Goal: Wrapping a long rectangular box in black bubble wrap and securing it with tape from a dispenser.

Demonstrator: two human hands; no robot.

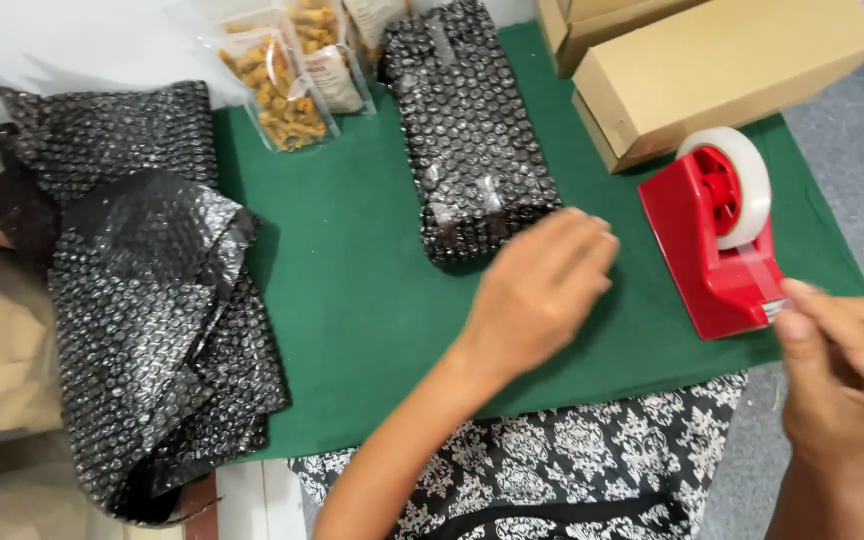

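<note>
The black bubble-wrapped parcel (472, 140) is lying on the green cloth (352, 290), already wrapped, its near end apparently still waiting for tape. Beside that end the left hand (542, 290) is hovering, fingers together. Right of the parcel, the right hand (842, 370) is pinching at the red tape dispenser (717, 250)'s cutter.

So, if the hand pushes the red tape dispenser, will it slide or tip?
The red tape dispenser looks chunky with a broad base, so it probably slides rather than tips. The green cloth may drag under it. Its tape roll sits high, so a top push might rock it.
</note>
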